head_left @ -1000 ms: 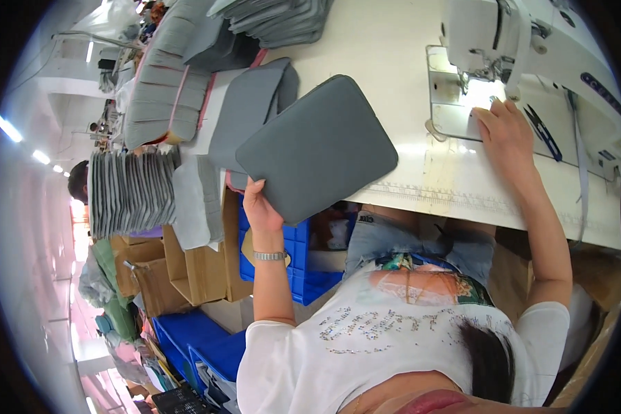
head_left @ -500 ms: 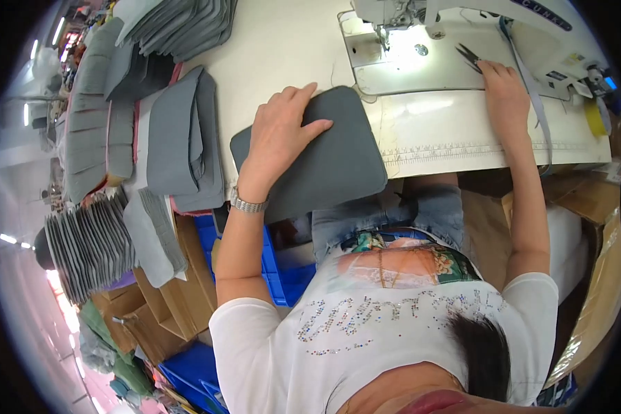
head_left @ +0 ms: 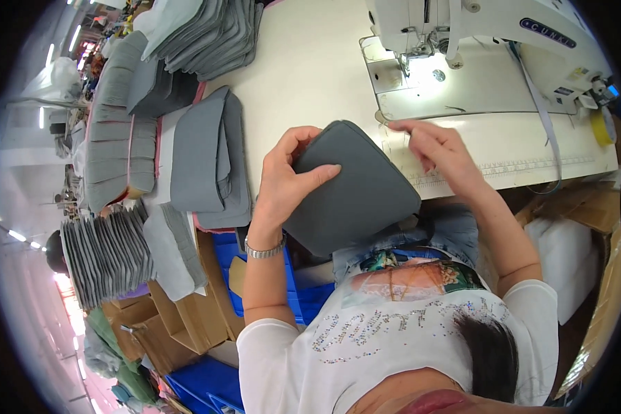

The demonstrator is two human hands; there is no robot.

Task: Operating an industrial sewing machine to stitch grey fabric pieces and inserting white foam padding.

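Note:
My left hand (head_left: 283, 176) grips a dark grey padded fabric panel (head_left: 359, 193) with rounded corners by its left side, thumb on top and fingers partly hidden behind the edge. The panel is tilted, its near part hanging past the table's front edge above my lap. Beside the panel's far right corner is my right hand (head_left: 445, 152). Its index finger points left toward that corner and the other fingers are curled; what they hold, if anything, is hidden. A small dark sliver (head_left: 455, 108) shows on the machine bed just beyond this hand; I cannot tell what it is.
The sewing machine (head_left: 421, 41) stands lit at the far right, with a grey ribbon (head_left: 541, 110) hanging beside it. Folded grey panels (head_left: 200, 159) lie to my left, a taller stack (head_left: 207, 34) behind them. Cardboard boxes (head_left: 186, 310) and a blue crate (head_left: 310, 300) stand below.
My left hand has lifted and tilted the panel. My right hand has moved left and nearer, from the black thread snips to the panel's corner. The snips no longer show where they lay.

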